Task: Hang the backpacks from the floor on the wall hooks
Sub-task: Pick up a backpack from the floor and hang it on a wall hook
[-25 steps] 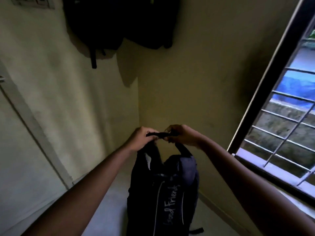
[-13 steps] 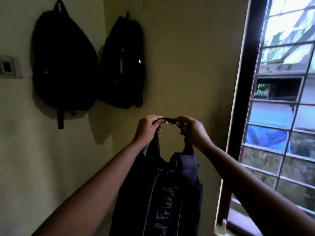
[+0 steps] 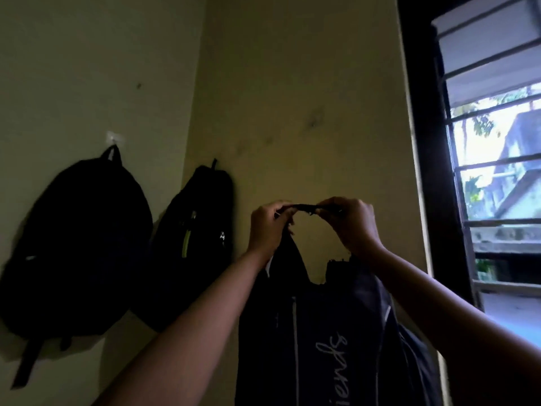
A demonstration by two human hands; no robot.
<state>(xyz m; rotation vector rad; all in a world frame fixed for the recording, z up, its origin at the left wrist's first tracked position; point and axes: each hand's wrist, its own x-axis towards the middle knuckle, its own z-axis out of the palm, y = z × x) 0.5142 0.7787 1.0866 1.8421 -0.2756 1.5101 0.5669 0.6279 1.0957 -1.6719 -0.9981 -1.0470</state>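
Note:
A dark backpack with white lettering (image 3: pixel 319 341) hangs in the air by its top loop, close in front of the yellowish wall. My left hand (image 3: pixel 268 227) pinches the loop's left end and my right hand (image 3: pixel 352 222) pinches its right end, stretching it flat between them. Two black backpacks hang on the walls to the left: a large one (image 3: pixel 79 247) from a small white hook (image 3: pixel 112 138), and a slimmer one with a yellow-green zip (image 3: pixel 196 241) near the corner. A small mark on the wall (image 3: pixel 314 122) sits above my hands; whether it is a hook is unclear.
A dark-framed window with horizontal bars (image 3: pixel 480 171) fills the right side, its sill (image 3: pixel 509 315) just right of my right forearm. The room corner (image 3: pixel 193 112) runs down between the two hung bags. The floor is out of view.
The backpack has been lifted from near the floor to about shoulder height, close to the wall. My view has tilted upward, so the hung bags now sit lower in the frame.

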